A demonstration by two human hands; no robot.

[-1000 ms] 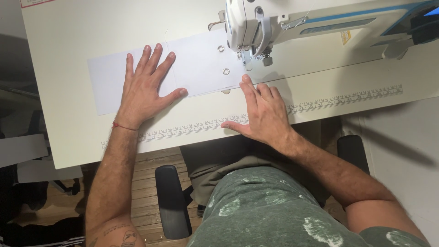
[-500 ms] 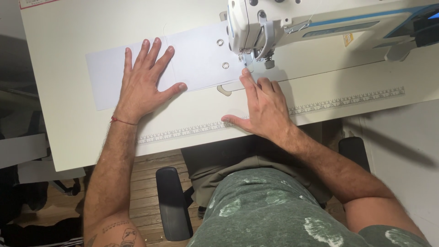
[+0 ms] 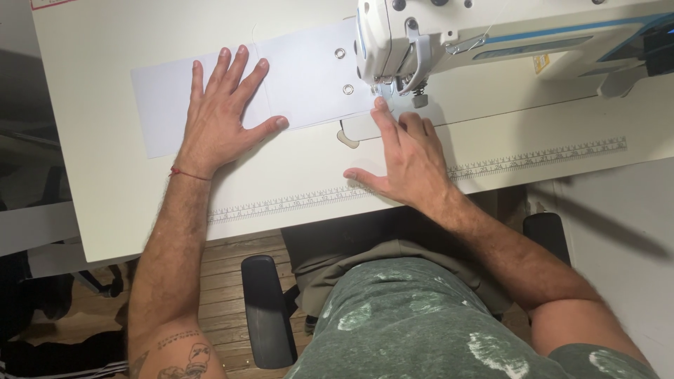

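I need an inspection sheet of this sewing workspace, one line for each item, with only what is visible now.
Surface: white table, a ruler strip along its front edge.
Job's things: pale fabric piece with metal eyelets, lying flat and running under the white sewing machine.
Clutter: nothing seen.
Grippers: left hand flat on the fabric, fingers spread; right hand flat on the table, forefinger by the presser foot.
Cables: nothing seen.
Surroundings: black chair armrest, wooden floor.
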